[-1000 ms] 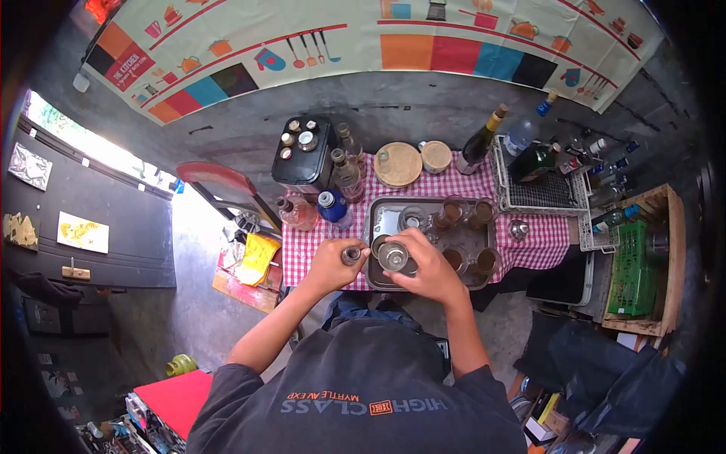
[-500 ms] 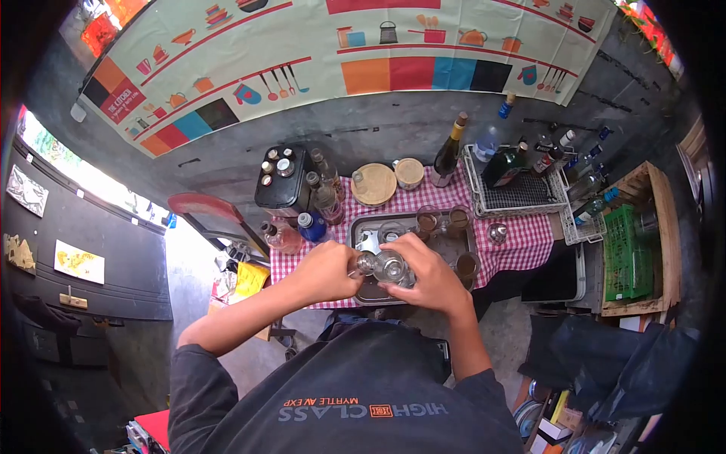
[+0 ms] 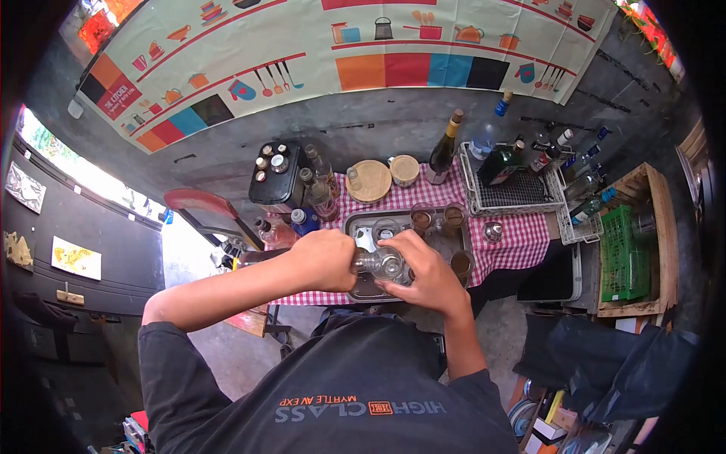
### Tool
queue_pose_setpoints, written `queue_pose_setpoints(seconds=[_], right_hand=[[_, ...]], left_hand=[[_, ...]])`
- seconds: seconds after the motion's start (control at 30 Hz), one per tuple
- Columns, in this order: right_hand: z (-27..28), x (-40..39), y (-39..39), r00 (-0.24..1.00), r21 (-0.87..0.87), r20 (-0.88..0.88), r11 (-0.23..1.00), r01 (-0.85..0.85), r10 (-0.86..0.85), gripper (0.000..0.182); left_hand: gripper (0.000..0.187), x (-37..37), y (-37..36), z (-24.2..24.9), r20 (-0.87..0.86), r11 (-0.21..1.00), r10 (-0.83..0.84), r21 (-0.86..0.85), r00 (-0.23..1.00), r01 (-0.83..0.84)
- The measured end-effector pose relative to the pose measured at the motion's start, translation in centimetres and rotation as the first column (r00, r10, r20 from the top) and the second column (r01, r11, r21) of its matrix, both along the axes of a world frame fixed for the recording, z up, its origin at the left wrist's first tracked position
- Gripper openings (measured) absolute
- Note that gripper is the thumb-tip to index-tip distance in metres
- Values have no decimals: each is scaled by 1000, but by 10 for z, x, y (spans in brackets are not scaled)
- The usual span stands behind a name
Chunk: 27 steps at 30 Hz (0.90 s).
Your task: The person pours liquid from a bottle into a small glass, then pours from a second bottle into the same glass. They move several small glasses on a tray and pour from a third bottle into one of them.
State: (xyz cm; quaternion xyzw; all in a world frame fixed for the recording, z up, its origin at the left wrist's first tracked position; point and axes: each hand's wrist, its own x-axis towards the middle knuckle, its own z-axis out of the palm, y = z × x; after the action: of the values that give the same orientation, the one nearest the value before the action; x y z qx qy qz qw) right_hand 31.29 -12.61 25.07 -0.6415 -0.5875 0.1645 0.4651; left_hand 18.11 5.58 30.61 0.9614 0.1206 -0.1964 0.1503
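My left hand [image 3: 325,261] is closed in a fist around what looks like a glass bottle. Its clear narrow end [image 3: 366,262] pokes out toward the right, and a dark length shows behind the forearm. Fingers of my right hand [image 3: 427,274] curl round a clear drinking glass [image 3: 390,266], its round mouth facing up. The bottle's end overlaps the glass's rim in this view. Below both hands lies a metal tray [image 3: 355,224]. On it are another clear glass [image 3: 386,229] and several glasses of brown drink, among them one glass [image 3: 461,263] beside my right hand.
Bottles [image 3: 321,198] and a black box [image 3: 278,178] stand left on the checkered cloth [image 3: 510,250]. Wooden-lidded jars [image 3: 368,181] and a dark wine bottle [image 3: 442,155] are at the back. A wire rack [image 3: 518,203] holds bottles on the right, near a green crate [image 3: 626,253].
My left elbow has swung outward and the forearm lies flatter. The bottle's end has turned toward the glass, overlapping it more. The whole view has shifted slightly.
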Motion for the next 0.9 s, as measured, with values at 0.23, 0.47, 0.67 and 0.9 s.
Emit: queue_pose_setpoints(seconds=[0.23,0.47,0.67,0.9], right_hand=[[-9,1,1,1000,8,24,1000,-14,14,59],[-15,-7,0,998,9,-65,1000,27,-26,61],[-20,-9,-2,999,10,-35,1000,27,-27,58],[-25,-15,-4,998,-46,-56,999,25,-28,56]], left_hand=[[26,4,-3,4,-122,999,7,32,992,-3],[30,6,-6,14,-188,998,32,50,982,-23],[31,6,-8,8,-208,998,50,47,977,-41],[32,4,-9,5,-247,999,45,41,968,-36]])
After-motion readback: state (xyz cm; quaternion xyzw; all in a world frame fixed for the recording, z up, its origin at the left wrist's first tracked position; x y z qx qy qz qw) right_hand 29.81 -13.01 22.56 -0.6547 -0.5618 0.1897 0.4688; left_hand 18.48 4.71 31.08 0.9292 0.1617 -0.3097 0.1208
